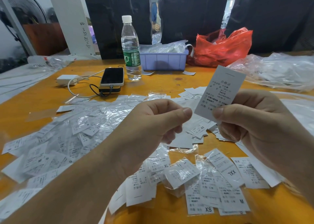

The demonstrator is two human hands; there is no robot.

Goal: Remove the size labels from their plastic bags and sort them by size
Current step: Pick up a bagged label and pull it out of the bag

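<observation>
**A size label held upright above a scatter of bagged labels**

A person's right hand [251, 122] held a single white label [220, 92] above an orange surface [169, 82]. The thumb and curled fingers [218, 112] pinched the label at its lower edge. The label's long axis ran nearly upright, tilted so that its top leaned to the right and away from the viewer. Its printed face was turned toward the camera; the print was too blurred to tell the size.

The left hand [153, 123] hovered just beside it, fingers curled with the thumb laid against the forefinger. Whether anything thin was pinched between them could not be told.

Below the hands, many white labels lay spread over the surface, some loose, some in clear plastic bags [95, 115]. Near the front edge, one loose label marked XXL [226, 167] lay on a slant, and another marked XS [202, 205] lay just below it.

Farther back stood a water bottle [130, 49] with a green wrapper, upright. Left of it lay a phone [112, 77] on a dark power bank, with a cable attached. Behind stood a lilac tray [164, 61], and to its right a crumpled red plastic bag [222, 47].
</observation>
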